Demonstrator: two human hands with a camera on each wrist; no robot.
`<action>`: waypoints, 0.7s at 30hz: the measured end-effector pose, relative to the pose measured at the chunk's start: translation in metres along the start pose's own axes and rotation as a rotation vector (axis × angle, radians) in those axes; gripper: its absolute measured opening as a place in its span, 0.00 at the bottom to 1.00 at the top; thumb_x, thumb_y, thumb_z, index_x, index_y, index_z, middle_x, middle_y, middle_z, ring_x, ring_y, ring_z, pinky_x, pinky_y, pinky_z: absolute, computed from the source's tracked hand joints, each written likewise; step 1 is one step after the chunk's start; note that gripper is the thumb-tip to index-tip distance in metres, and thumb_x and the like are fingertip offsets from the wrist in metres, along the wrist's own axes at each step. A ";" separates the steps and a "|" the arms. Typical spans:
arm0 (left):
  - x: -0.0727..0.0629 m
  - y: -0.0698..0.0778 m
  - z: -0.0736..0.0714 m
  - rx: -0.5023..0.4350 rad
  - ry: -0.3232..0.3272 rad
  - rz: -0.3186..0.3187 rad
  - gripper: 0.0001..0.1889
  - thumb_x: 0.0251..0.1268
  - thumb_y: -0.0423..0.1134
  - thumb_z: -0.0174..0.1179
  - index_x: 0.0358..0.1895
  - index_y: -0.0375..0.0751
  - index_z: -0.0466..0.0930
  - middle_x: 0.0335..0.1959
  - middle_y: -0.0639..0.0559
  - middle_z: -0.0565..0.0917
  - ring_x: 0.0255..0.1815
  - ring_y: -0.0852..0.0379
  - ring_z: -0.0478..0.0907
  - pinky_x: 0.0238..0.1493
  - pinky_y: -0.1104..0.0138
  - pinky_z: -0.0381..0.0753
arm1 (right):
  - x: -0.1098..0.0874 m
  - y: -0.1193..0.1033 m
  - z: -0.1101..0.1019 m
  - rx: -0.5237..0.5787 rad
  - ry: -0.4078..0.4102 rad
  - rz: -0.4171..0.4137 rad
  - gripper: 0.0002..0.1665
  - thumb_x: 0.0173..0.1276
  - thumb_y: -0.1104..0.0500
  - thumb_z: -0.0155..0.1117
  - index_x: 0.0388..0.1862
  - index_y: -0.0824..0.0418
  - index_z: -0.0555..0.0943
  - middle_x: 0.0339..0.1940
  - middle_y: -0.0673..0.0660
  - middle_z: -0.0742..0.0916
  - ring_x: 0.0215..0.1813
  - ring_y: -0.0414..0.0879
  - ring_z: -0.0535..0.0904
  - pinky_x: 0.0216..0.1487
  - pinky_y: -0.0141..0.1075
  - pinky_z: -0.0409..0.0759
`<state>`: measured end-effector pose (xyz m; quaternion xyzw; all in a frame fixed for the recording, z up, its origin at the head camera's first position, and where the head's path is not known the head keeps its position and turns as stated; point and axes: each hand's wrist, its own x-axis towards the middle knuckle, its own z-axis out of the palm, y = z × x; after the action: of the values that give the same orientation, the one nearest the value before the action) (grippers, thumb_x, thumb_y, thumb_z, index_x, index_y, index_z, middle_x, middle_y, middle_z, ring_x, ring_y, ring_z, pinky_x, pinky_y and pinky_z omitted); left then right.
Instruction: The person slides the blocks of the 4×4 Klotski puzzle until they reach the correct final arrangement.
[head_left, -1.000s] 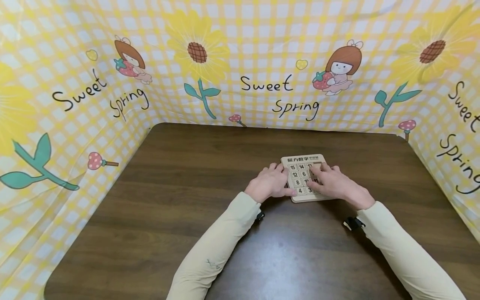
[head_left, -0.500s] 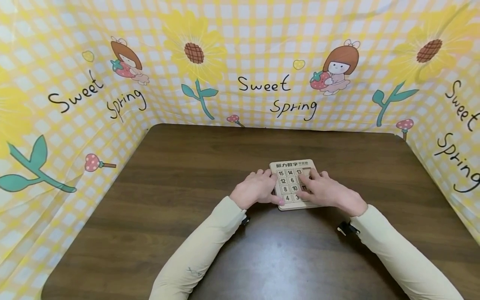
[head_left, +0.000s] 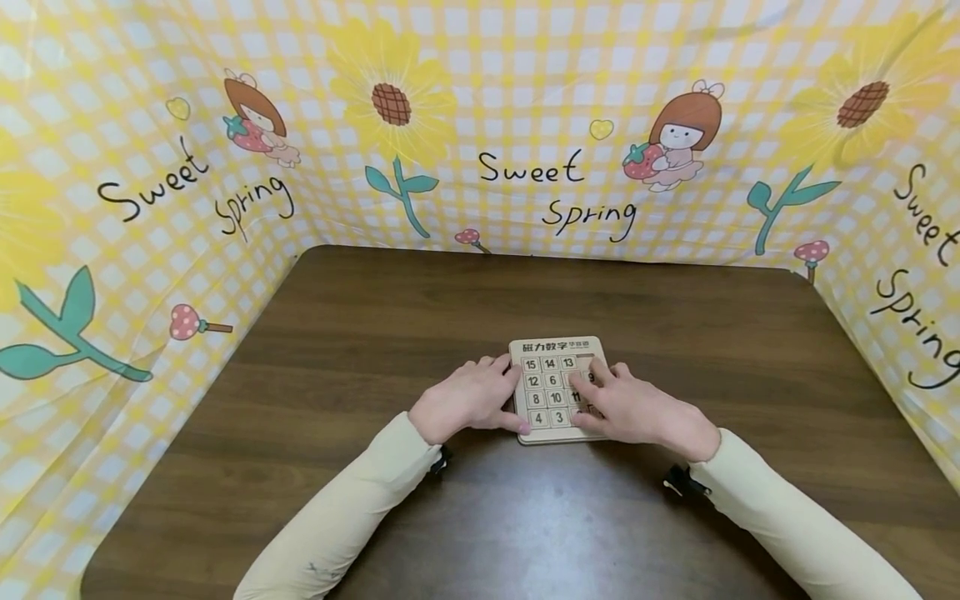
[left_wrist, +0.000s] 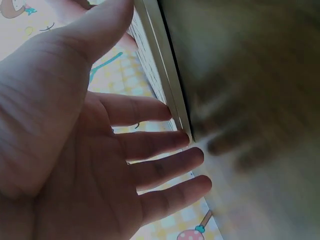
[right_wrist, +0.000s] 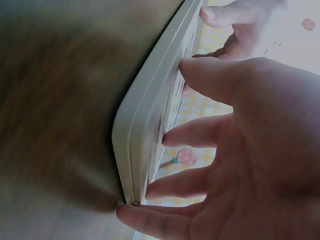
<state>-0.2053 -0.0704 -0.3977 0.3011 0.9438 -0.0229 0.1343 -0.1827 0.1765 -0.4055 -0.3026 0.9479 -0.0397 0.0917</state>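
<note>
A cream number sliding puzzle [head_left: 553,398] lies flat on the dark wooden table, its numbered tiles facing up and a gap at the top right of the grid. My left hand [head_left: 467,402] is at its left side, fingertips by the edge and thumb at the near left corner. Across the right part of the board spreads my right hand [head_left: 637,407], hiding several tiles. In the right wrist view the thumb [right_wrist: 212,77] and two fingers touch the puzzle's face, while another finger reaches past its edge. Straight, spread fingers [left_wrist: 160,167] show in the left wrist view.
The brown wood-grain table [head_left: 360,333] extends around the puzzle on every side. A yellow checked cloth [head_left: 525,108] with flowers and lettering walls off its back and both sides.
The puzzle has slid left and nearer to me across the table. Both hands have moved along with it, keeping much the same placement on its sides.
</note>
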 end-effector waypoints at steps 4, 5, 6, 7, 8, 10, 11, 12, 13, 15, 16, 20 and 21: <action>-0.012 -0.007 0.003 -0.015 -0.003 0.012 0.49 0.56 0.71 0.59 0.74 0.42 0.62 0.74 0.42 0.65 0.71 0.43 0.67 0.68 0.51 0.71 | -0.006 -0.010 0.000 -0.013 -0.005 -0.032 0.39 0.71 0.41 0.59 0.73 0.60 0.65 0.67 0.67 0.69 0.54 0.66 0.71 0.40 0.53 0.81; -0.014 -0.008 0.003 -0.020 -0.004 0.017 0.49 0.56 0.70 0.60 0.74 0.42 0.61 0.74 0.42 0.66 0.71 0.44 0.67 0.68 0.51 0.71 | -0.007 -0.012 -0.001 -0.013 -0.009 -0.038 0.39 0.71 0.41 0.59 0.73 0.60 0.66 0.68 0.67 0.69 0.54 0.66 0.71 0.41 0.53 0.81; -0.016 -0.009 0.004 -0.028 -0.007 0.017 0.49 0.56 0.70 0.60 0.74 0.41 0.61 0.74 0.42 0.66 0.72 0.44 0.66 0.68 0.51 0.71 | -0.009 -0.013 -0.001 -0.015 -0.007 -0.046 0.39 0.70 0.42 0.60 0.73 0.60 0.66 0.68 0.68 0.69 0.54 0.66 0.72 0.41 0.53 0.81; -0.017 -0.009 0.004 -0.035 -0.009 0.018 0.49 0.56 0.70 0.61 0.75 0.42 0.60 0.74 0.42 0.66 0.72 0.44 0.66 0.69 0.51 0.70 | -0.011 -0.014 -0.001 -0.015 -0.003 -0.053 0.38 0.70 0.42 0.60 0.72 0.60 0.67 0.68 0.68 0.69 0.54 0.66 0.72 0.42 0.53 0.81; -0.018 -0.009 0.004 -0.040 -0.013 0.018 0.50 0.56 0.70 0.61 0.75 0.42 0.60 0.74 0.42 0.66 0.73 0.44 0.65 0.69 0.51 0.70 | -0.012 -0.014 -0.001 -0.013 -0.004 -0.057 0.38 0.70 0.42 0.61 0.72 0.60 0.67 0.68 0.68 0.69 0.55 0.66 0.72 0.43 0.53 0.81; -0.019 -0.009 0.004 -0.045 -0.023 0.019 0.50 0.56 0.70 0.61 0.75 0.42 0.59 0.75 0.41 0.65 0.74 0.44 0.63 0.70 0.51 0.69 | -0.015 -0.014 0.000 -0.008 -0.012 -0.057 0.38 0.71 0.42 0.60 0.73 0.60 0.67 0.70 0.69 0.68 0.57 0.66 0.72 0.46 0.54 0.81; -0.019 -0.008 0.004 -0.044 -0.029 0.019 0.50 0.56 0.70 0.61 0.76 0.42 0.58 0.75 0.41 0.64 0.75 0.44 0.63 0.70 0.51 0.68 | -0.016 -0.013 0.001 -0.001 -0.019 -0.055 0.38 0.71 0.42 0.59 0.73 0.59 0.67 0.71 0.70 0.68 0.59 0.67 0.72 0.48 0.55 0.81; -0.019 -0.008 0.004 -0.044 -0.036 0.018 0.50 0.56 0.70 0.61 0.76 0.42 0.58 0.76 0.41 0.62 0.75 0.44 0.62 0.71 0.51 0.68 | -0.017 -0.013 0.002 0.004 -0.023 -0.055 0.38 0.71 0.42 0.59 0.73 0.59 0.67 0.72 0.70 0.67 0.60 0.67 0.72 0.49 0.55 0.80; -0.019 -0.008 0.004 -0.042 -0.039 0.019 0.50 0.56 0.69 0.61 0.76 0.42 0.58 0.77 0.41 0.61 0.76 0.44 0.61 0.71 0.51 0.67 | -0.018 -0.013 0.002 0.013 -0.031 -0.049 0.38 0.72 0.42 0.58 0.74 0.59 0.66 0.74 0.71 0.66 0.62 0.67 0.71 0.50 0.56 0.80; -0.020 -0.008 0.004 -0.042 -0.046 0.023 0.50 0.56 0.69 0.61 0.76 0.42 0.58 0.78 0.41 0.58 0.77 0.44 0.60 0.72 0.51 0.66 | -0.020 -0.013 0.003 0.025 -0.044 -0.038 0.39 0.72 0.41 0.57 0.75 0.58 0.64 0.76 0.71 0.63 0.64 0.67 0.71 0.52 0.56 0.79; -0.020 -0.008 0.003 -0.045 -0.051 0.023 0.51 0.56 0.69 0.61 0.76 0.42 0.57 0.78 0.41 0.57 0.77 0.44 0.59 0.72 0.51 0.66 | -0.021 -0.014 0.003 0.025 -0.044 -0.039 0.39 0.72 0.41 0.56 0.75 0.58 0.64 0.76 0.71 0.63 0.64 0.67 0.71 0.53 0.56 0.79; -0.022 -0.009 0.003 -0.060 -0.059 0.026 0.52 0.55 0.69 0.62 0.77 0.43 0.56 0.80 0.43 0.53 0.78 0.43 0.57 0.73 0.51 0.64 | -0.022 -0.016 0.003 0.002 -0.033 -0.047 0.39 0.72 0.41 0.57 0.75 0.59 0.64 0.74 0.72 0.65 0.62 0.66 0.72 0.53 0.56 0.79; -0.022 -0.009 0.003 -0.063 -0.063 0.026 0.52 0.55 0.69 0.62 0.78 0.44 0.55 0.80 0.43 0.52 0.78 0.43 0.57 0.74 0.51 0.64 | -0.023 -0.017 0.003 -0.003 -0.032 -0.050 0.40 0.72 0.41 0.57 0.75 0.59 0.64 0.74 0.73 0.65 0.61 0.66 0.73 0.53 0.56 0.79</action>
<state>-0.1923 -0.0903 -0.3949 0.3082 0.9353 -0.0006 0.1738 -0.1543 0.1758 -0.4030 -0.3269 0.9385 -0.0355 0.1055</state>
